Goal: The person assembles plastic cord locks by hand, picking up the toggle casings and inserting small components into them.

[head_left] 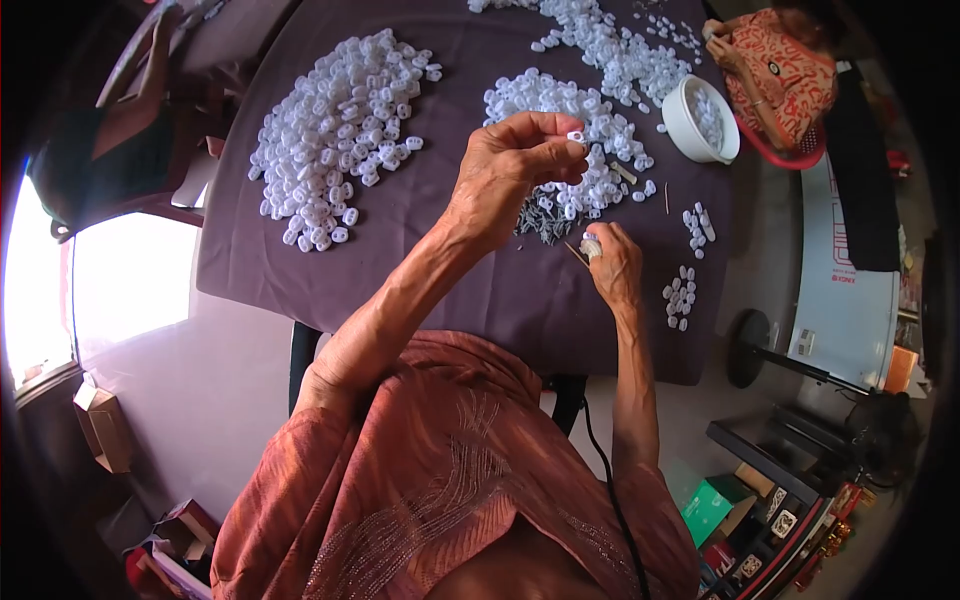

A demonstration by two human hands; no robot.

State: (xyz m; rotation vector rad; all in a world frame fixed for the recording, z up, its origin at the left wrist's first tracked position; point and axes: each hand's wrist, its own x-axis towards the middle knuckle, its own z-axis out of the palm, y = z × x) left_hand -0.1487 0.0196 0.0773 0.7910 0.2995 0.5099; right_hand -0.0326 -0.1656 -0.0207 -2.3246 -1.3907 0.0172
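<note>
Here, a small white plastic piece point(575, 136) sits pinched between the thumb and fingertips of the left hand point(510, 170), which is raised above the table point(450, 250) near the middle of the view; the piece looks light, rigid and smooth, so it probably handles as a thing easily flicked away or dropped, and the safest hold seems to be across its short sides with the pads of two fingers, as the hand has it now; the right hand point(612, 262) rests lower, just above the cloth, its fingers closed around another small white part point(592, 246), with a thin stick-like sliver point(576, 253) jutting out beside it; whether that sliver is held or merely lies under the hand cannot be told; between the two hands lies a small heap of dark grey bits point(542, 218), touching the near edge of a spread of white pieces point(560, 105); a larger pile of the same white pieces point(340, 130) lies well apart to the left on the dark purple cloth; a white bowl point(690, 125) holding more of them stands at the far right of the table, and a few loose clusters point(682, 295) lie near the right edge; beyond the bowl, another person in a red patterned garment point(780, 70) sits at the table's corner.
</note>
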